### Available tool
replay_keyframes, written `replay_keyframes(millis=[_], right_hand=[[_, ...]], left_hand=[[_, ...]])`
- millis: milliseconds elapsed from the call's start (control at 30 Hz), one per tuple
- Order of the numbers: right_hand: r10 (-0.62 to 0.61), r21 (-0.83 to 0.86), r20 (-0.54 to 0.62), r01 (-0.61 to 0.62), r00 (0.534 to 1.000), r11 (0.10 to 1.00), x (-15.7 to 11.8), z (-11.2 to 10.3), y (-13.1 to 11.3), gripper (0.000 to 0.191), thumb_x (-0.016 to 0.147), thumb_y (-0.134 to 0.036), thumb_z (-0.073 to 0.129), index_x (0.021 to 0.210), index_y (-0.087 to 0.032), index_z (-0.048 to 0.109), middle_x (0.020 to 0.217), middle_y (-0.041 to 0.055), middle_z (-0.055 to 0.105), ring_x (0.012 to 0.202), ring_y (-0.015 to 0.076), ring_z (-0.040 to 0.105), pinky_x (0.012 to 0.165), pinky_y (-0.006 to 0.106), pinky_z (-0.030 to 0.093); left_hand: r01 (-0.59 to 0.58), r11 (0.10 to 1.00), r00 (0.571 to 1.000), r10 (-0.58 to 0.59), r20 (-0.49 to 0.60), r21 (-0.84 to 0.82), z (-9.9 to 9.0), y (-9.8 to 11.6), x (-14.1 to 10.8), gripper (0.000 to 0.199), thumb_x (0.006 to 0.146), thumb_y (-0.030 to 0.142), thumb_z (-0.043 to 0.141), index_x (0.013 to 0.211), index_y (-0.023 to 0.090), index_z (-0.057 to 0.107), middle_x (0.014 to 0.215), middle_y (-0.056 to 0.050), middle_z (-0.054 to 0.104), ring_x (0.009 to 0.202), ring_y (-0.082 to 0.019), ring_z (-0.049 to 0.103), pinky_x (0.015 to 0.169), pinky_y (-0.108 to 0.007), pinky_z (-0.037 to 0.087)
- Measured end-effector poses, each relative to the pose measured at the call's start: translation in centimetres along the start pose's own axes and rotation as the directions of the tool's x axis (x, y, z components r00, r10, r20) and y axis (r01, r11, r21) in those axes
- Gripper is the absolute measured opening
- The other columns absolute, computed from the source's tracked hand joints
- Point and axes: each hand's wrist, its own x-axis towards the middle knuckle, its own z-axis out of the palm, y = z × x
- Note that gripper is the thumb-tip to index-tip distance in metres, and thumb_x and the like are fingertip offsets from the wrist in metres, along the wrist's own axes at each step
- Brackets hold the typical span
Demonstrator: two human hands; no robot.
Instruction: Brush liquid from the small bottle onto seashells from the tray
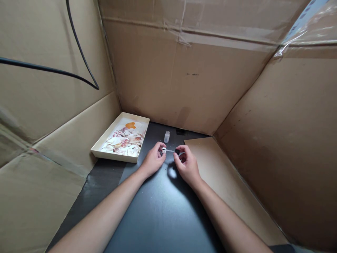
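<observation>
3 cardboard walls bound the dark tabletop (147, 214): a left wall (63, 137), a back wall (168, 80) and a right wall (284, 147). A flat cardboard sheet (223, 175) covers the right side, its left edge running beside the right forearm. At left, the shallow tray (116, 157) of shells (126, 142) reaches into the back corner. Room to move stretches from between the 2 forearms toward the camera.

Near the middle, the left hand (154, 161) pinches a small white piece (164, 150), rounded with a dark mark; it may be a shell, but it is too small to tell. The right hand (187, 164), a little apart, grips a black cap (177, 152) whose thin pale stem (170, 151) points at that piece. Just beyond stands a small translucent bottle (166, 137), upright and uncapped.
</observation>
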Motion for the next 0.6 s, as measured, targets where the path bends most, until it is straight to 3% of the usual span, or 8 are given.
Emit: replay_keyframes(millis=[133, 300, 433, 600], right_hand=[[0.015, -0.044, -0.047, -0.017, 0.999, 0.999, 0.03, -0.06, 0.01, 0.018, 0.082, -0.031, 0.056, 0.097, -0.020, 0.054, 0.083, 0.0006, 0.058, 0.056, 0.0110, 0.054, 0.052, 0.023, 0.043], [-0.003, -0.007, 0.004, 0.003, 1.000, 1.000, 0.01, -0.02, 0.02, 0.020, 0.083, -0.031, 0.055, 0.100, -0.021, 0.054, 0.087, 0.0010, 0.059, 0.055, 0.0099, 0.054, 0.053, 0.023, 0.044], [0.003, -0.027, -0.034, -0.004, 0.999, 1.000, 0.02, -0.02, 0.06, 0.018, 0.083, -0.030, 0.055, 0.097, -0.020, 0.054, 0.082, 0.0002, 0.058, 0.057, 0.0107, 0.054, 0.054, 0.023, 0.044], [-0.008, -0.002, 0.032, 0.008, 0.999, 1.000, -0.05, 0.02, -0.03, 0.018, 0.083, -0.031, 0.055, 0.098, -0.021, 0.053, 0.084, 0.0005, 0.059, 0.055, 0.0104, 0.054, 0.053, 0.023, 0.043]], left_hand=[[-0.004, 1.000, 1.000, 0.004, 0.004, -0.014, 0.05, -0.11, 0.02, 0.019, 0.079, 0.019, 0.053, 0.098, 0.018, 0.050, 0.076, 0.004, 0.048, 0.058, -0.008, 0.041, 0.054, -0.019, 0.034], [-0.005, 1.000, 1.000, 0.005, 0.009, 0.002, -0.02, 0.13, 0.05, 0.018, 0.079, 0.016, 0.051, 0.098, 0.018, 0.050, 0.075, 0.004, 0.046, 0.057, -0.008, 0.040, 0.054, -0.019, 0.033], [-0.005, 1.000, 1.000, 0.005, 0.013, 0.003, -0.06, 0.29, 0.05, 0.018, 0.079, 0.015, 0.050, 0.097, 0.017, 0.050, 0.075, 0.004, 0.047, 0.058, -0.008, 0.040, 0.055, -0.019, 0.034], [0.003, 1.000, 1.000, -0.003, 0.012, -0.006, -0.01, 0.36, 0.00, 0.018, 0.078, 0.014, 0.050, 0.096, 0.017, 0.051, 0.073, 0.005, 0.046, 0.058, -0.008, 0.039, 0.054, -0.019, 0.033]])
